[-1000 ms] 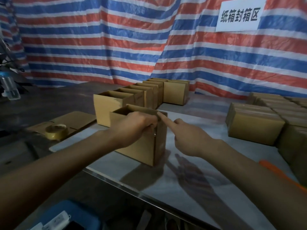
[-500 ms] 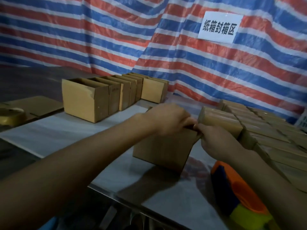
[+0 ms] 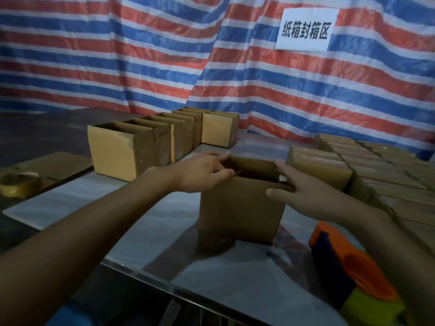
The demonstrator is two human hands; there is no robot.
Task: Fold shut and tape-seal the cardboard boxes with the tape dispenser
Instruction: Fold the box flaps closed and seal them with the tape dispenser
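An open cardboard box [image 3: 240, 208] stands on the table [image 3: 230, 274] right in front of me, its dark inside showing between my hands. My left hand [image 3: 202, 172] lies over the box's left top edge with fairly straight fingers reaching across the opening. My right hand [image 3: 299, 187] touches the right top edge with its fingers stretched out, thumb on the near wall. The tape dispenser [image 3: 353, 269], orange, blue and yellow, lies at the lower right under my right forearm, untouched.
A row of several open boxes [image 3: 122, 151] runs back along the left. Several closed boxes [image 3: 322, 168] are packed together on the right, close to the box I handle. A tape roll [image 3: 21, 184] and flat cardboard [image 3: 56, 163] lie at far left. A striped tarp hangs behind.
The box has come from beside the open row to the spot in front of me. My hands, which met over its top half a second ago, now sit apart at its left and right edges.
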